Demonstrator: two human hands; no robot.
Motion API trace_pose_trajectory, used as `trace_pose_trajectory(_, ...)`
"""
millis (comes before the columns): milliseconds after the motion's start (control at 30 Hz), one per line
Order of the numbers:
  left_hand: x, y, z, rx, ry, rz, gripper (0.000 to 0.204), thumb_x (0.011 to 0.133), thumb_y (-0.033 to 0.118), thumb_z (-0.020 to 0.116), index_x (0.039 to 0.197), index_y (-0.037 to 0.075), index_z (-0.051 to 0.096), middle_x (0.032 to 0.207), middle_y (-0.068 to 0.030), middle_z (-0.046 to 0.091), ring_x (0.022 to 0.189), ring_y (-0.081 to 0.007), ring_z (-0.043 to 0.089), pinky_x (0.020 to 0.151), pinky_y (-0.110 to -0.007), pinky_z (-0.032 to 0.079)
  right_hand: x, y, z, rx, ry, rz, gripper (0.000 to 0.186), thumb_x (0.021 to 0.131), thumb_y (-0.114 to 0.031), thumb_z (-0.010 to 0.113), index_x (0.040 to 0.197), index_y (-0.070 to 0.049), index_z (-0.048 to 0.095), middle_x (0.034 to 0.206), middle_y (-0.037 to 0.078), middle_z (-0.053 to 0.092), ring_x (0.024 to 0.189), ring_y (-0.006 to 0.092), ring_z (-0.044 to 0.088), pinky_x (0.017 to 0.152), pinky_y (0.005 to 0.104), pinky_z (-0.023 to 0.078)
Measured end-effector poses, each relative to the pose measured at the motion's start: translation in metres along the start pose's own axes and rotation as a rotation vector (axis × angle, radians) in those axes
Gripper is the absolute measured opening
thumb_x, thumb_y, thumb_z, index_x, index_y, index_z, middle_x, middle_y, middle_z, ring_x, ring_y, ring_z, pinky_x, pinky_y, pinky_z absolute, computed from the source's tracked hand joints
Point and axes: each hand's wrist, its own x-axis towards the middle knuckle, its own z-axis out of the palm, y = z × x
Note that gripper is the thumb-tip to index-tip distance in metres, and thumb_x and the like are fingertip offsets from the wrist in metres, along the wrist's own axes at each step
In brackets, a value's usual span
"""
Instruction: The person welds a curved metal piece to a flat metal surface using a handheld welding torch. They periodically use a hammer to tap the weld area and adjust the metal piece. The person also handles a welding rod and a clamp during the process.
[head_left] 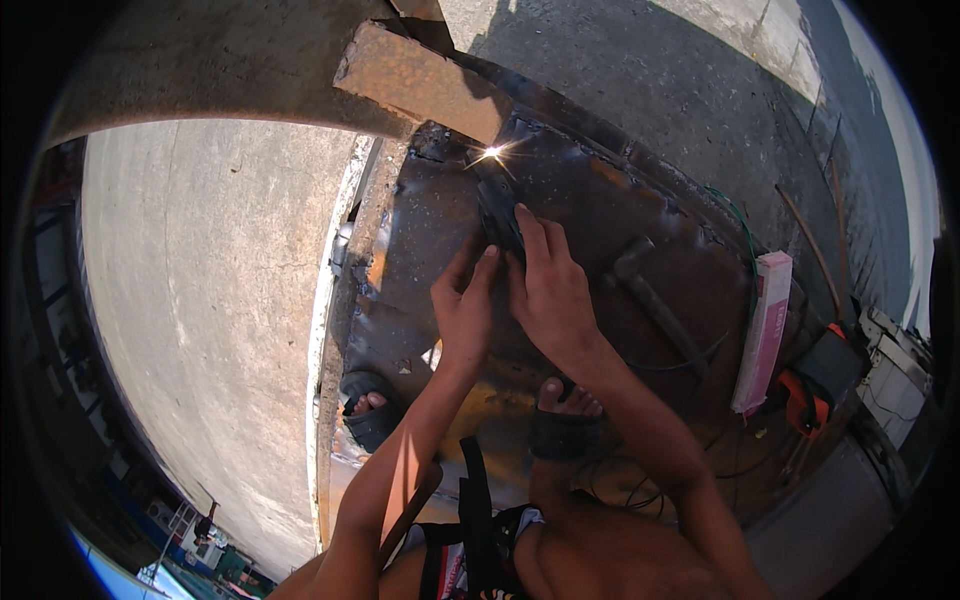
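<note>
A slim black hand-held tool (497, 208) points away from me over a dark, rusty metal sheet. A bright star-shaped light shines at its far tip, close to a rusty steel bar (425, 80); whether it is an arc or a glint I cannot tell. My right hand (553, 295) is closed on the tool's near end, fingers along its right side. My left hand (465, 315) is curled at its left side, with fingertips against it. Behind my hands' grip, part of the tool is hidden. A hammer (660, 305) lies on the sheet to the right.
A long pink and white box (764, 330) stands at the right, near an orange and black tool (820, 385). Thin cables (650, 490) loop beside my sandaled feet (368, 410). Left of the sheet's pale edge (325, 370) lies concrete ground (210, 290). A large brown metal piece (220, 60) spans the upper left.
</note>
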Motion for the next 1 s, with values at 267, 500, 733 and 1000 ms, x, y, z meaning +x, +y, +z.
trace_pose_trajectory(267,0.0004,-0.0024,-0.0003,-0.025,0.002,0.009,0.052,0.108,0.017,0.062,0.151,-0.009,0.051,0.139,-0.0201,0.065,0.128,-0.023,0.064,0.112,-0.035,0.051,0.0007,0.0012,0.0013,-0.021,0.023,-0.024,0.058,0.096,-0.003,0.063,0.15,0.004,0.043,0.13,0.026,0.055,0.105,0.0466,0.071,0.081,0.051,0.063)
trace_pose_trajectory(500,-0.0007,-0.002,0.0015,-0.062,0.038,-0.006,0.05,0.106,0.015,0.066,0.149,-0.01,0.055,0.136,-0.0175,0.069,0.121,-0.0172,0.065,0.105,-0.031,0.051,0.0004,0.0014,0.002,-0.027,0.016,-0.007,0.057,0.097,-0.005,0.063,0.15,0.004,0.043,0.13,0.026,0.055,0.106,0.0465,0.07,0.083,0.0509,0.063)
trace_pose_trajectory(733,-0.0006,-0.003,-0.0006,-0.072,0.044,-0.019,0.052,0.106,0.015,0.066,0.15,-0.009,0.054,0.131,-0.0156,0.071,0.117,-0.0156,0.066,0.103,-0.029,0.052,0.0006,-0.0023,0.0008,0.033,-0.01,0.063,0.055,0.1,-0.007,0.064,0.15,0.003,0.045,0.133,0.03,0.057,0.115,0.0519,0.065,0.091,0.0534,0.059)
trace_pose_trajectory(1000,-0.0058,0.0066,0.0051,-0.071,0.091,-0.025,0.051,0.107,0.021,0.066,0.147,-0.01,0.056,0.131,-0.0154,0.069,0.12,-0.018,0.066,0.105,-0.031,0.052,-0.0008,0.0047,0.0037,-0.048,-0.01,-0.025,0.057,0.098,-0.008,0.064,0.151,0.001,0.044,0.131,0.025,0.057,0.105,0.0462,0.07,0.082,0.0509,0.062)
